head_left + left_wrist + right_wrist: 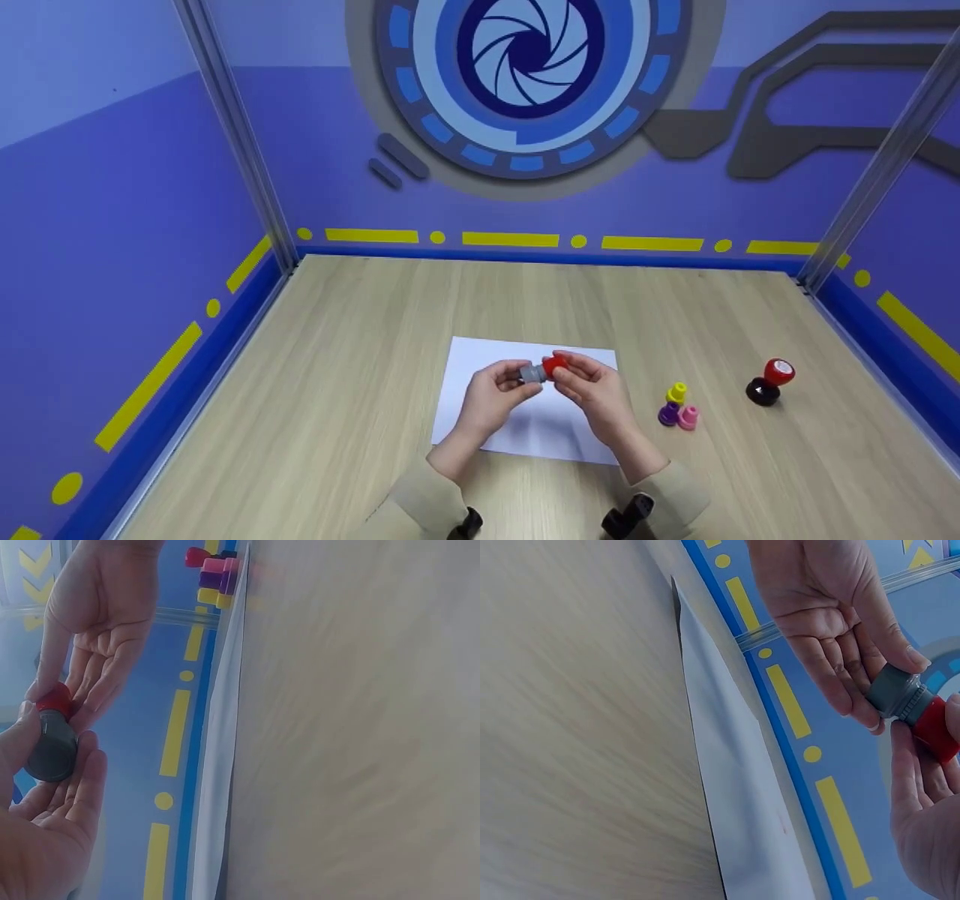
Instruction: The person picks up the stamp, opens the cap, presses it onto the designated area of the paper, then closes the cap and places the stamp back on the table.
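Note:
Both hands hold a small stamp [906,703] with a red end and a grey end, above a white sheet of paper [469,360]. My left hand [487,401] pinches the grey part [54,746] between thumb and fingers. From the other side, my right hand [600,397] grips the red part [934,727] with thumb and fingertips. A clear ridged collar shows between the two colours in the right wrist view. The stamp lies roughly sideways in the head view, with the stamping face hidden.
Right of the paper stand small flared pieces in yellow [676,392], purple [668,414] and pink [688,418], close together. Farther right is a stamp with a red knob and black base [763,391]. Blue panels [315,165] wall the wooden table [360,322]. A faint red mark [784,831] shows on the paper.

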Tool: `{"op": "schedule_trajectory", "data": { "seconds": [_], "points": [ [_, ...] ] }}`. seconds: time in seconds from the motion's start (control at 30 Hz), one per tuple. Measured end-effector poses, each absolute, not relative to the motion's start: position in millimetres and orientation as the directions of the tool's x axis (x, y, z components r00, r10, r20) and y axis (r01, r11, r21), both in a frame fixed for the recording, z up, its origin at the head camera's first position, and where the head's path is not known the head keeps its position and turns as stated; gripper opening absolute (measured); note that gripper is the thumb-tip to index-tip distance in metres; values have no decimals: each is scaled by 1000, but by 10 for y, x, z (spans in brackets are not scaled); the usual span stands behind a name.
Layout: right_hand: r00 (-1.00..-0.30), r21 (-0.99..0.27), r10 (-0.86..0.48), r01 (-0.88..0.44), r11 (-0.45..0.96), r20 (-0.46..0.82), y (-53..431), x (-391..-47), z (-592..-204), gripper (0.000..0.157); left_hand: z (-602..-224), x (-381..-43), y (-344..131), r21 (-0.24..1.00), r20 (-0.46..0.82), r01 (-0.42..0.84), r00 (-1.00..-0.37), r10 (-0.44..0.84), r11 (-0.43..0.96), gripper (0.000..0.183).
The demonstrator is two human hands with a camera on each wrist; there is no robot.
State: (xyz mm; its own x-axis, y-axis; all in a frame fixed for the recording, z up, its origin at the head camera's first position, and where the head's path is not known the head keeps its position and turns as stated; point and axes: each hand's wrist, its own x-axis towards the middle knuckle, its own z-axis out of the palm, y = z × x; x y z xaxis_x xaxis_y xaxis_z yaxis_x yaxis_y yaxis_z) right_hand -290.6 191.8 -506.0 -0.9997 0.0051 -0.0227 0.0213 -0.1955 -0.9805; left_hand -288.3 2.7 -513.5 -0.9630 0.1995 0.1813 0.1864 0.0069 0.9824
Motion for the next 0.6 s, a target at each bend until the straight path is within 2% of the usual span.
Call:
{"op": "schedule_trajectory", "data": {
  "seconds": [0.23, 0.33, 0.47, 0.6],
  "points": [
    [-1000, -986, 7, 22, -163, -23, 1967, -2917, -5009, 41, -5112, -2911, 8, 983, 173, 184, -954, 247, 25, 45],
    [-999, -989, 31, 13, -148, -17, 2016, -2921, -4935, 38, -5094, -2933, -38, 978, 161, 192, -944, 286, 83, 52],
    [-997, -993, 61, -44, -113, 38, 2150, -2911, -4781, 36, -5105, -2973, -141, 910, 119, 224, -948, 295, 350, 59],
    [-987, -989, 108, -128, -78, 119, 2362, -2895, -4592, 36, -5113, -2995, -243, 753, 14, 192, -961, 277, 629, 66]
  ]
}}
